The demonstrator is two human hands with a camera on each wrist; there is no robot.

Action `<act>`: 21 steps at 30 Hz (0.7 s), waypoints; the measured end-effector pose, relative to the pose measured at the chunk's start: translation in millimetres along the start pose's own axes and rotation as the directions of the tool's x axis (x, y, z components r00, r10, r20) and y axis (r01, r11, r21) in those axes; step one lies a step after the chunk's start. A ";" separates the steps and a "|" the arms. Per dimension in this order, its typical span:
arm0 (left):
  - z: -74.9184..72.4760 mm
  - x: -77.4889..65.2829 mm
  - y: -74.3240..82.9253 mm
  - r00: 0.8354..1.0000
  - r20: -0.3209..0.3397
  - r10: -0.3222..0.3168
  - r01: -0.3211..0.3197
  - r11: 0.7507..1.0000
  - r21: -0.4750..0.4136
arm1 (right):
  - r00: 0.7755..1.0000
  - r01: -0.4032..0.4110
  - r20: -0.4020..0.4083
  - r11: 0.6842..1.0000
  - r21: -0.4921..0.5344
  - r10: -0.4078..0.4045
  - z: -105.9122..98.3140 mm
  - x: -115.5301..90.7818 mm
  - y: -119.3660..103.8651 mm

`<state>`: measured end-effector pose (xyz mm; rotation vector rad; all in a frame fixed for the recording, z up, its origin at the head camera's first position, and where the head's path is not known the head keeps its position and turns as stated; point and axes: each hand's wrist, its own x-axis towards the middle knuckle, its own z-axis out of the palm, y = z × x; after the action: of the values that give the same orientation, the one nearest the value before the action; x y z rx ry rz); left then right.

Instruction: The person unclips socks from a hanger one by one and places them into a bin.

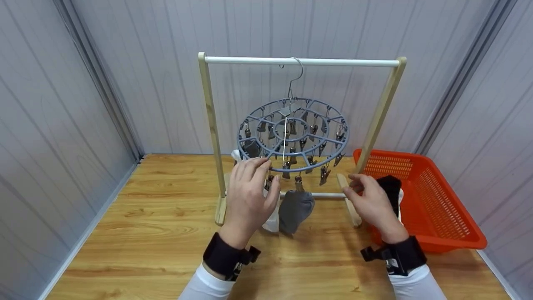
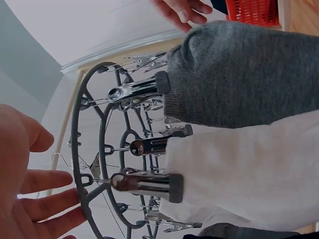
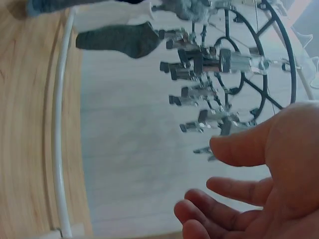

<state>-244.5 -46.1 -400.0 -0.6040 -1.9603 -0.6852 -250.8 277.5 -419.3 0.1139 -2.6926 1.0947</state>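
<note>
A round grey clip hanger (image 1: 237, 135) hangs by its metal hook from a white rail. My left hand (image 1: 250, 193) is at the hanger's near left rim, with fingers extended and fingertips right at the ring in the left wrist view. A grey sock (image 2: 239, 74) and a white sock (image 2: 244, 169) dangle from metal clips (image 2: 144, 184) close to this hand. My right hand (image 1: 370, 202) is held to the right of the hanger, between it and the basket, fingers loosely bent and nothing in them. Several clips on the right side hang without socks.
A wooden stand (image 1: 211, 121) with a white top rail (image 1: 345, 62) bears the hanger. To the right, a red basket (image 1: 441, 200) holds a black sock (image 1: 390, 189) and something white. Everything stands on a wood-grain table (image 1: 137, 233), with panelled walls on the sides and back.
</note>
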 end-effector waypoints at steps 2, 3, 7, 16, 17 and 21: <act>0.4 0.0 1.0 1.000 0.014 0.007 -0.007 1.000 0.001 | 0.999 0.002 0.036 1.000 0.023 -0.003 3.0 -1.0 -2.0; 0.9 0.2 1.4 1.000 0.015 0.013 -0.013 1.000 -0.001 | 0.999 0.002 0.052 0.999 0.036 -0.004 4.3 -1.5 -2.6; 2.8 0.6 2.5 0.999 0.021 0.046 -0.046 0.999 -0.014 | 0.994 0.005 0.106 0.995 0.101 -0.016 10.4 -1.5 -3.2; 3.8 -1.9 5.8 0.995 0.046 0.088 -0.084 0.994 -0.069 | 0.962 0.031 0.263 0.987 0.158 -0.072 28.3 -0.9 -0.3; 4.1 -1.8 5.9 0.995 0.046 0.091 -0.087 0.993 -0.077 | 0.958 0.027 0.276 0.985 0.172 -0.074 31.3 -0.5 0.2; 4.4 -1.6 6.3 0.994 0.048 0.103 -0.097 0.990 -0.106 | 0.942 -0.006 0.325 0.961 0.278 -0.088 44.3 0.8 2.6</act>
<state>-242.3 -38.7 -401.8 -0.7856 -1.9378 -0.7174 -260.2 248.5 -451.6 0.4409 -2.7860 1.5577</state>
